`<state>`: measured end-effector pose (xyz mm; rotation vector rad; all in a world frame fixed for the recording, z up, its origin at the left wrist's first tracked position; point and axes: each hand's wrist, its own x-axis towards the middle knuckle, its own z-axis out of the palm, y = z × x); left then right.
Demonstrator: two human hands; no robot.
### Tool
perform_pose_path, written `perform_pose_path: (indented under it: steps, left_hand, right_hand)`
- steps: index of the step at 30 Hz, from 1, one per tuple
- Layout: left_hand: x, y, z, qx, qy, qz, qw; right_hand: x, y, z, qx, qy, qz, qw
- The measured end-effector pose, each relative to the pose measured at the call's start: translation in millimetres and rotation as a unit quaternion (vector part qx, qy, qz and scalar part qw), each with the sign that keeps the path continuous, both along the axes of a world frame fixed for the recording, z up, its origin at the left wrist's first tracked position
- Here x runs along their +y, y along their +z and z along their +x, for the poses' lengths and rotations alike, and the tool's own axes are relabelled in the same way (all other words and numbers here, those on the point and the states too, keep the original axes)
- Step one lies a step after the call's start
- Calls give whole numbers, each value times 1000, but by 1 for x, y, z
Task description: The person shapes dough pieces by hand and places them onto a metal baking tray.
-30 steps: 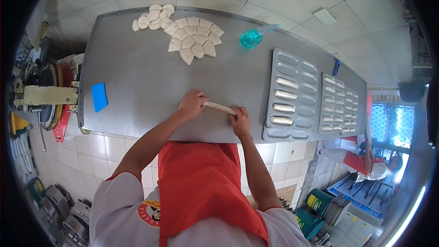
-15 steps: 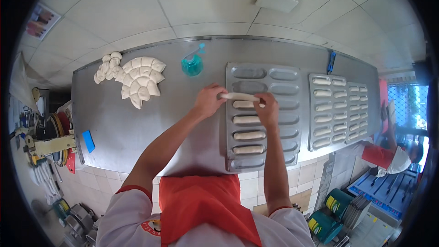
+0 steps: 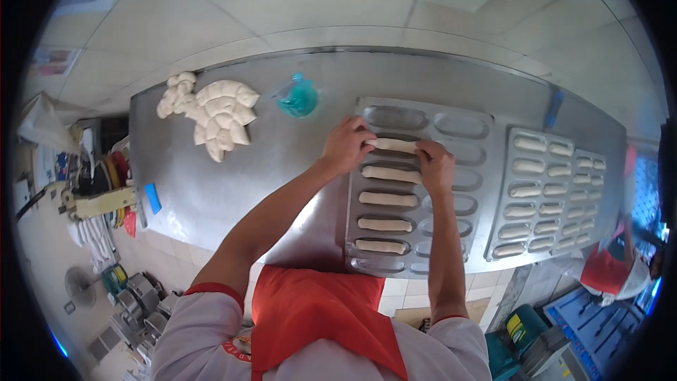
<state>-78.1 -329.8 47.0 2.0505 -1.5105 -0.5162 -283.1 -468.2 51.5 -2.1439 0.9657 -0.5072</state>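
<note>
I see the dough roll stretched between the two hands, over the second cup from the far end of the tray's left row; I can't tell whether it has touched bottom. The left hand pinches its left end, the right hand its right end, and both sets of fingers hide the tips. The baking tray lies under them, its right row partly covered by the right forearm. Nearer the body than the hands, four more rolls sit in cups of the left row, the right end of the topmost close to the right hand.

Beyond the left hand I make out a blurred teal spray bottle, then, farther left, a sheet of cut dough and a heap of dough pieces whose outlines run together. A blue flat piece lies well left. Right of the right hand are filled trays, their smallest rolls hard to separate, and a smeared blue object. Far right, a co-worker is cut off by the dark rim.
</note>
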Motion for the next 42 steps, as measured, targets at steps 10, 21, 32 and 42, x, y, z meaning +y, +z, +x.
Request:
perform_pose_path:
  steps: [10,21,32,42]
  left_hand:
    - [167,8,101,-77,289,150,942]
    - [201,32,194,38,64,89,993]
    - [361,42,45,440,200,-167,859]
    - [393,134,73,383,-11,-123,916]
  right_hand:
    - [68,26,-19,37,-46,-110,992]
    - [314,62,75,-80,-3,142,987]
    - [463,63,156,-283,-93,346,890]
    - [438,115,172,-279,-163,257,911]
